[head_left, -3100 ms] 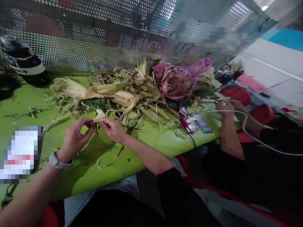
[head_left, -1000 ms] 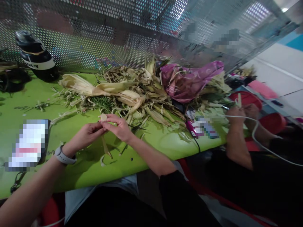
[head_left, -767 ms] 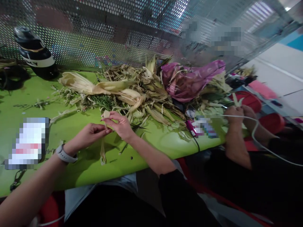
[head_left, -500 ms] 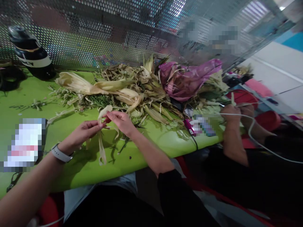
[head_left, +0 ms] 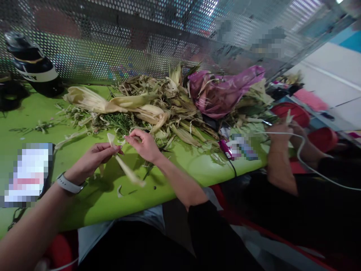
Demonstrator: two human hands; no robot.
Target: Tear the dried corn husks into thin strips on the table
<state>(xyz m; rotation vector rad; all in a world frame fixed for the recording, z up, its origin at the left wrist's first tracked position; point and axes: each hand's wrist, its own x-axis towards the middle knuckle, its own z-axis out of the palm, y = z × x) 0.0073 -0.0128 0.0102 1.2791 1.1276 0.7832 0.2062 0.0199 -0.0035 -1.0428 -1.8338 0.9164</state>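
My left hand [head_left: 102, 155], with a white watch on its wrist, is closed in a pinch on a pale corn husk strip [head_left: 126, 170]. One end of the strip sticks up above the fingers, and its long tail slants down to the right, blurred. Beside it, my right hand [head_left: 145, 146] pinches a small pale piece of husk between thumb and finger, a short gap from the left fingertips. Below them is a small curled husk scrap [head_left: 119, 192]. Just behind the hands lies a heap of dried corn husks [head_left: 175, 109], with a large pale husk bundle [head_left: 87, 99] on its left.
On the green table [head_left: 93, 210] are a black bottle [head_left: 36, 71], a phone [head_left: 28, 173] and a purple plastic bag [head_left: 217, 94]. A perforated metal panel [head_left: 113, 45] stands behind. At right, a co-worker's hands [head_left: 282, 131] hold husk near a white cable [head_left: 301, 146] and red bowls [head_left: 290, 113].
My hands have moved slightly apart. The strip in my left hand has swung from hanging straight down to slanting right. A small scrap now shows below the hands.
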